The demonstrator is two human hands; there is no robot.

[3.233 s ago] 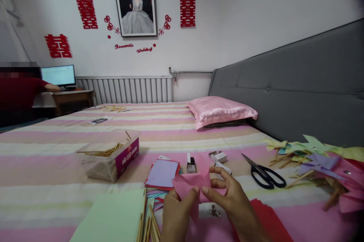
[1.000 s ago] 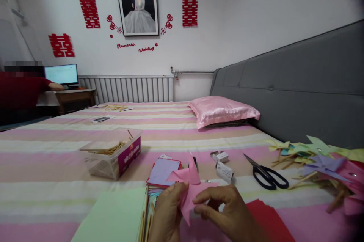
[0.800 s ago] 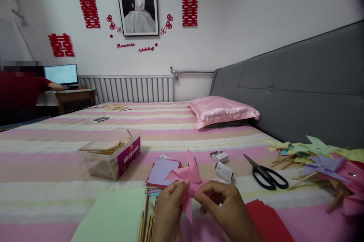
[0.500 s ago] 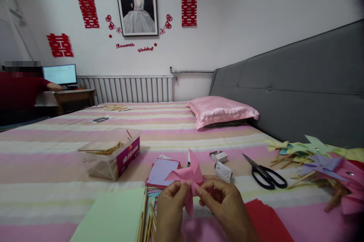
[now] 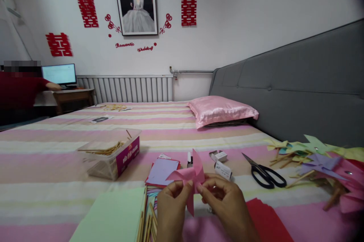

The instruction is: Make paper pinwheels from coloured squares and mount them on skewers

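A pink paper pinwheel (image 5: 190, 175) is held up over the bed between both my hands. My left hand (image 5: 170, 211) pinches its centre from the left, fingers closed. My right hand (image 5: 224, 206) pinches it from the right, fingers curled. A stack of coloured paper squares (image 5: 162, 172) lies just beyond them, and wooden sticks (image 5: 148, 227) lie beside a light green sheet (image 5: 113, 217). Red paper (image 5: 267, 221) lies under my right wrist.
Black scissors (image 5: 264, 173), two small white boxes (image 5: 220, 162) and a stapler (image 5: 190, 160) lie on the striped bed. A clear box of sticks (image 5: 110, 154) stands at left. Finished pinwheels (image 5: 321, 162) pile at right. A person in red (image 5: 19, 94) sits at a far desk.
The flat pink paper has been folded into a pinwheel shape. Both hands have shifted a little, lifting it slightly and closing on its centre.
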